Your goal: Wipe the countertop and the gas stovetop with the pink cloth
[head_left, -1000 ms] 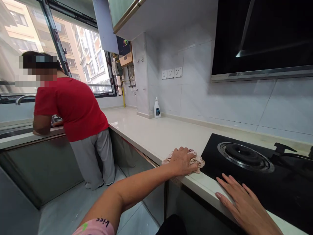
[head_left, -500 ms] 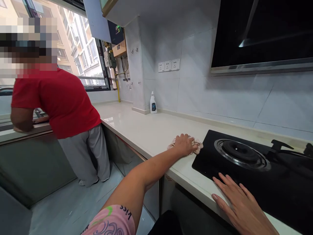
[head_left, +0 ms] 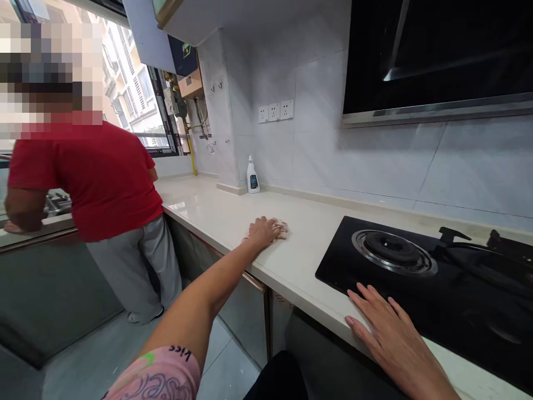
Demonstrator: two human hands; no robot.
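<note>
My left hand (head_left: 262, 232) presses a crumpled light cloth (head_left: 280, 229) with brownish marks onto the pale countertop (head_left: 303, 222), left of the black gas hob (head_left: 333, 261). Parts of the cloth show on both sides of the fingers; the rest is under the palm. At the hob's front edge, my right hand (head_left: 385, 333) lies flat with its fingers stretched onto the black glass and its thumb over the counter edge. It holds nothing.
A white spray bottle (head_left: 252, 176) stands against the wall at the back. Wall sockets (head_left: 275, 111) are above it, and a dark range hood (head_left: 437, 61) hangs over the hob. On the left, a person in a red shirt (head_left: 104, 183) leans over another counter.
My left hand has slid the cloth leftward along the counter, away from the hob. My right hand stays at the hob's front edge. The view has turned slightly right.
</note>
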